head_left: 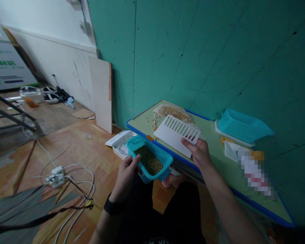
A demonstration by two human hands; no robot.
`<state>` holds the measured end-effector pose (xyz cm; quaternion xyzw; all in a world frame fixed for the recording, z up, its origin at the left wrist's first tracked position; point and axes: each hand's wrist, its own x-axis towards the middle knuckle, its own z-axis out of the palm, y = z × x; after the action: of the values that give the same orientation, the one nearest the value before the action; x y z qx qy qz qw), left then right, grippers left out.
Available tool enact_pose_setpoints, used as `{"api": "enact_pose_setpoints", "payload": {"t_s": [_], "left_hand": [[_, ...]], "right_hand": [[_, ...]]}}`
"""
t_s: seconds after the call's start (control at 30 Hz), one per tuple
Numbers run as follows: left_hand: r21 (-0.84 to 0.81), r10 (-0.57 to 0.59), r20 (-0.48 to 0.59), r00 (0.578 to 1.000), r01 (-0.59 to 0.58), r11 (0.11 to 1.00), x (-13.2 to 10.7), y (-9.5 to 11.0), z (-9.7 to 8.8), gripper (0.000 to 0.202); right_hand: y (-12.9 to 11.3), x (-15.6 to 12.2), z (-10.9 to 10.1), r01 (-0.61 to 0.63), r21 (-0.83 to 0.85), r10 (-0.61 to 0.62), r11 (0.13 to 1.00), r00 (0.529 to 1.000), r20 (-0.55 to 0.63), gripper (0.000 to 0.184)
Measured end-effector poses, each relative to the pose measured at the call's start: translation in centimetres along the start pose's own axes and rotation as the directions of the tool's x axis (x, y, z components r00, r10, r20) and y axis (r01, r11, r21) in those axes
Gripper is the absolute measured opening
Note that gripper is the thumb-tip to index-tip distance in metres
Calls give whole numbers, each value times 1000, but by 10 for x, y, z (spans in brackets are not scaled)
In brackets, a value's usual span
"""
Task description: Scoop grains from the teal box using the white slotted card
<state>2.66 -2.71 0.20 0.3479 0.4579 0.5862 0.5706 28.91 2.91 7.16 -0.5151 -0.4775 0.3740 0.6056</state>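
Note:
My left hand (127, 173) grips the near left rim of a small teal box (161, 159) holding green and yellow beans (149, 160), keeping it just below the table's front edge. My right hand (198, 153) pinches the corner of a white slotted board (177, 133) that lies on the green table (218, 162). Beyond the board is a loose pile of yellow beans (173, 112) at the table's far left corner.
A larger teal container (241, 126) on a white lid stands at the back right against the green wall, with white paper (232, 149) beside it. On the wooden floor lie a white tray (119, 143), a power strip (56, 175) and cables.

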Motion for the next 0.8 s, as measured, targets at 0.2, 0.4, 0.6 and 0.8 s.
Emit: {"api": "enact_pose_setpoints", "payload": {"t_s": [0.2,0.4,0.6,0.8], "left_hand": [[-3,5,-2,1000,-5,1000,6,-7,0,44],[-24,12,7,1000,-12,1000,9,-15,-3,44],[-26,3,-20,1000,-4,1000,13,-14,-3,43],[-19,4,-18,1000,-5,1000,12,-12,-1,42]], "right_hand": [[1,-1,6,36,-76,-33,996,999,36,38],[-1,-1,6,35,-107,-34,994,999,12,38],[1,-3,8,20,-76,-15,997,997,69,39],[-3,-6,9,-25,-4,25,1000,999,48,40]]}}
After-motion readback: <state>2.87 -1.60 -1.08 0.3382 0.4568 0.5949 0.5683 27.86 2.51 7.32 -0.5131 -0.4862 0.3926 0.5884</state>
